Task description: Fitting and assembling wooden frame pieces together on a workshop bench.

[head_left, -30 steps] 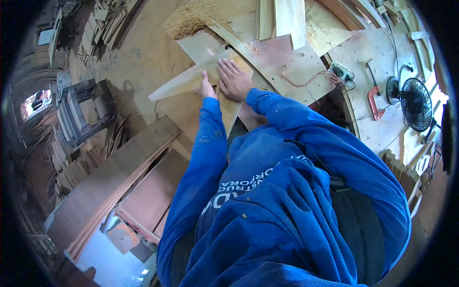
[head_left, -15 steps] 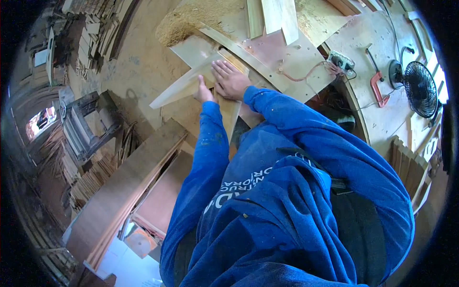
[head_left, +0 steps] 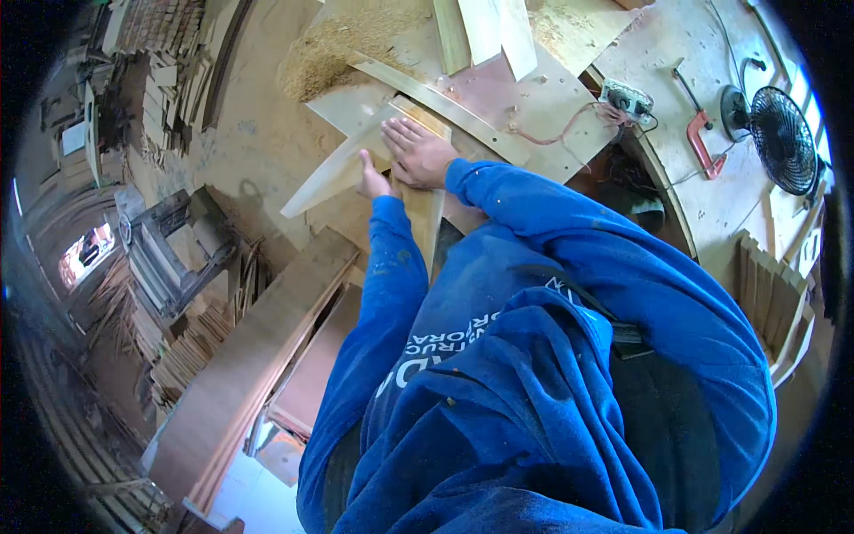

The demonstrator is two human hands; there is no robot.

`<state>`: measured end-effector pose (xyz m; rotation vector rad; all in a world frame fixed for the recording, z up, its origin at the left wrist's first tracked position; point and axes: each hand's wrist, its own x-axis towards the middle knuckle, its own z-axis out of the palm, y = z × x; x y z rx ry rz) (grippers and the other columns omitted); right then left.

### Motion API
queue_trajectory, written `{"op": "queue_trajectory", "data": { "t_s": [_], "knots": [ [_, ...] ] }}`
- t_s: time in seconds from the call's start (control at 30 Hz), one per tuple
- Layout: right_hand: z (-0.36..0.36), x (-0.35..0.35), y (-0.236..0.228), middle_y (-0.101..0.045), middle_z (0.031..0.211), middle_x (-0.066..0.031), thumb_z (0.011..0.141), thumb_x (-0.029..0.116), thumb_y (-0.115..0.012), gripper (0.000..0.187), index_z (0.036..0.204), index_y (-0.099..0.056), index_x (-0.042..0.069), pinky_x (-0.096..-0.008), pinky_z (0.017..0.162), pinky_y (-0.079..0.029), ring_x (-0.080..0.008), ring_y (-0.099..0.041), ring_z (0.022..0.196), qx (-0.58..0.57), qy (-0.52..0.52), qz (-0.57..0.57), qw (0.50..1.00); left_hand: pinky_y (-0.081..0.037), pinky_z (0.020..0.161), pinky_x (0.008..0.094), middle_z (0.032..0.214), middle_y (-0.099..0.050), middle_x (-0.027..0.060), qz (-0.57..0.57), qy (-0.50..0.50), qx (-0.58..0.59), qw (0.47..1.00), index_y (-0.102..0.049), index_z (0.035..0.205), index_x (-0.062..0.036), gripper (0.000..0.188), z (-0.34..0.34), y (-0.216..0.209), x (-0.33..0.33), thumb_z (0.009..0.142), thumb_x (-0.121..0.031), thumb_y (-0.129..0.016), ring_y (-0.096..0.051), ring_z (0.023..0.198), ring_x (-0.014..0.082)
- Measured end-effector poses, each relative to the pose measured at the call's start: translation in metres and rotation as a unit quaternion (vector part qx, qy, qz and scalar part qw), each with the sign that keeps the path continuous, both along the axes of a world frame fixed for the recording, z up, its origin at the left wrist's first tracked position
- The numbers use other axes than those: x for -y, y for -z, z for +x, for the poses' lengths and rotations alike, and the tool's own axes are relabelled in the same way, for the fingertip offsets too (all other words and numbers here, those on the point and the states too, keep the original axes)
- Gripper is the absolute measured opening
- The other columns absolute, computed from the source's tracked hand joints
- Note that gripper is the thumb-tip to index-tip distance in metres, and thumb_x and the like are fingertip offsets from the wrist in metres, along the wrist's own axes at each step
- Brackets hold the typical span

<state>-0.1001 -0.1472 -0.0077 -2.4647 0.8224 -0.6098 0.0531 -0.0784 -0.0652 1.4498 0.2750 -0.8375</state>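
My right hand [head_left: 420, 158] lies flat, fingers stretched out, on a brown wooden board [head_left: 431, 122]. Close beside it, my left hand [head_left: 375, 182] rests on the wood with its thumb sticking up and apart; its other fingers are mostly hidden. A pale tapering strip [head_left: 322, 189] runs along the board's far left side and comes to a point at the left. Beyond the right hand, a long straight wooden bar [head_left: 433, 96] crosses the work table [head_left: 559, 162] at a slant. Both forearms are in blue sleeves.
Sawdust [head_left: 325, 67] is heaped beyond the boards. Several planks [head_left: 480, 31] lie at the far edge. To the right are a wired outlet box [head_left: 625, 100], a red clamp [head_left: 705, 147] and a black fan [head_left: 783, 141]. A long panel [head_left: 253, 356] and stacked wood offcuts [head_left: 197, 351] stand left.
The view has shifted slightly, so the surroundings sit a little differently. Both hands stay on the board in nearly the same pose.
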Motion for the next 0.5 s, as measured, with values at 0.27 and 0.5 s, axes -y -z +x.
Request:
{"op": "queue_trajectory", "data": {
  "t_s": [0.27,0.5],
  "knots": [
    [0.002,-0.001,0.003,-0.045,0.144,-0.0234,0.090,0.030,-0.047,0.057,0.131,-0.050,-0.009,-0.0419,0.119,-0.023,-0.0316,-0.039,0.138,-0.012,-0.008,-0.003,1.000,-0.053,0.085,0.0368,0.117,-0.063,0.0152,-0.009,0.022,0.032,0.999,-0.058,0.116,0.0136,0.048,-0.003,-0.002,0.001,0.090,-0.025,-0.071,-0.063,0.098,0.0238],
    [0.005,0.001,0.000,-0.042,0.147,-0.0220,0.090,0.032,-0.047,0.059,0.134,-0.048,-0.007,-0.0412,0.119,-0.021,-0.0306,-0.037,0.140,-0.026,-0.021,0.013,0.999,-0.053,0.086,0.0372,0.119,-0.062,0.0158,-0.016,0.038,-0.016,0.999,-0.057,0.119,0.0116,0.047,-0.001,-0.016,0.002,0.094,-0.027,-0.065,-0.063,0.101,0.0256]
  ]
}}
